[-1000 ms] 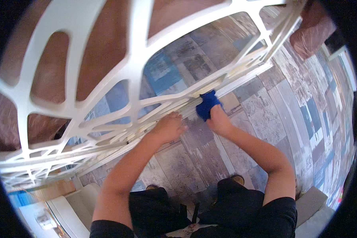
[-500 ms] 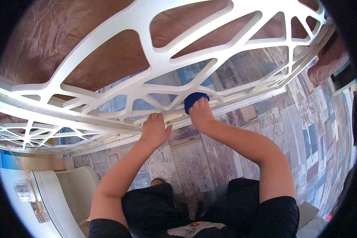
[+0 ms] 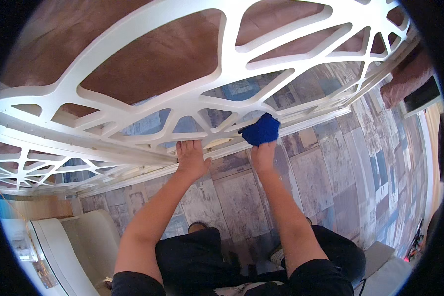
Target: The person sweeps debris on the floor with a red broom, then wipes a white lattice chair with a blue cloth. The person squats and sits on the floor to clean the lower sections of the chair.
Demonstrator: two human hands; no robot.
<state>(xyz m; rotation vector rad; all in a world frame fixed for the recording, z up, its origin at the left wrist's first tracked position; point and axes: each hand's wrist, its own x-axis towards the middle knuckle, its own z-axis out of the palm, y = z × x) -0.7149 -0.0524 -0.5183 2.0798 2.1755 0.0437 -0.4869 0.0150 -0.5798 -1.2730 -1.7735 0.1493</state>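
Observation:
A white lattice panel (image 3: 145, 106) with rounded cutouts leans across the view in front of me. My left hand (image 3: 191, 160) lies against its lower edge, fingers stretched out and thumb apart, holding nothing. To its right, my right hand (image 3: 265, 155) holds a blue cloth (image 3: 261, 130) against the panel's lower bars. The cloth covers most of those fingertips.
Weathered plank-pattern flooring (image 3: 330, 172) runs beneath me. Brown crinkled sheeting (image 3: 158, 59) shows behind the cutouts. A pale curved chair (image 3: 91, 237) stands at lower left, and a second lattice section (image 3: 29, 167) is at far left. My knees are below.
My right hand has shifted right and slightly nearer, and more of the blue cloth now shows. The left fingers have straightened along the panel edge. My view has shifted slightly.

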